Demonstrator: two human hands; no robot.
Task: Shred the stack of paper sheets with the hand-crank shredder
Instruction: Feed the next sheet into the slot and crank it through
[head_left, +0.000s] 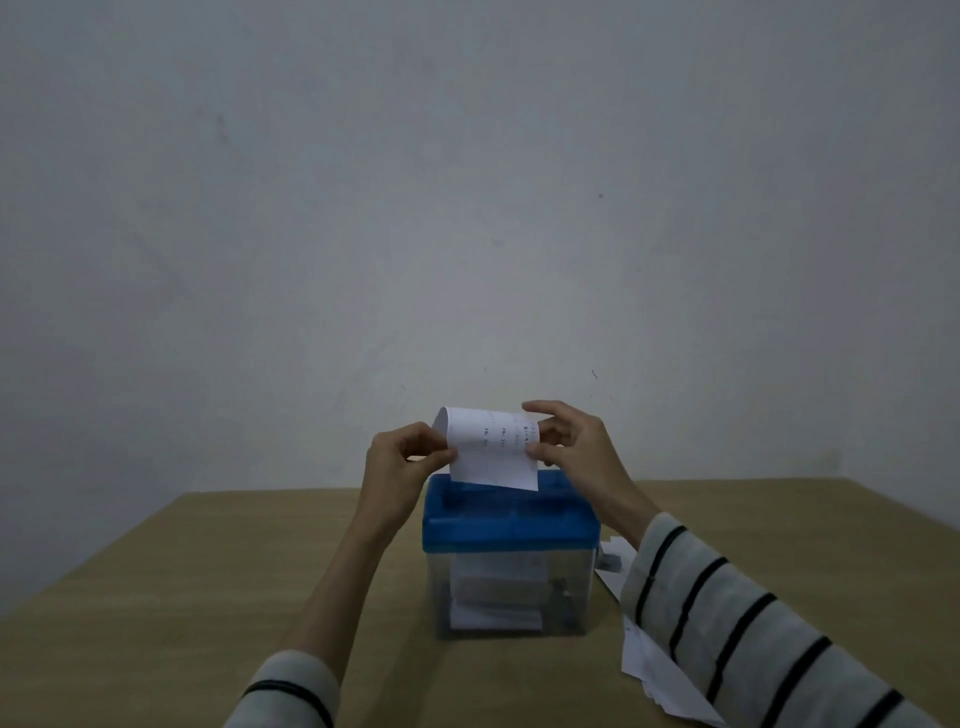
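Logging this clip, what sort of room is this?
Probably a plain room at home or in an office: a bare pale wall, a wooden table, and a small blue-lidded shredder with loose paper sheets beside it.

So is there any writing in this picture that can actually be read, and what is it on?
Paper sheet, pinched by the left hand and right hand over the shredder: a few short printed lines, too small and blurred to read.
Shredder, its blue lid and clear bin: no label or brand visible.
Loose sheets on the table: no text visible.

One shredder (510, 551), perhaps several sheets (662, 675).
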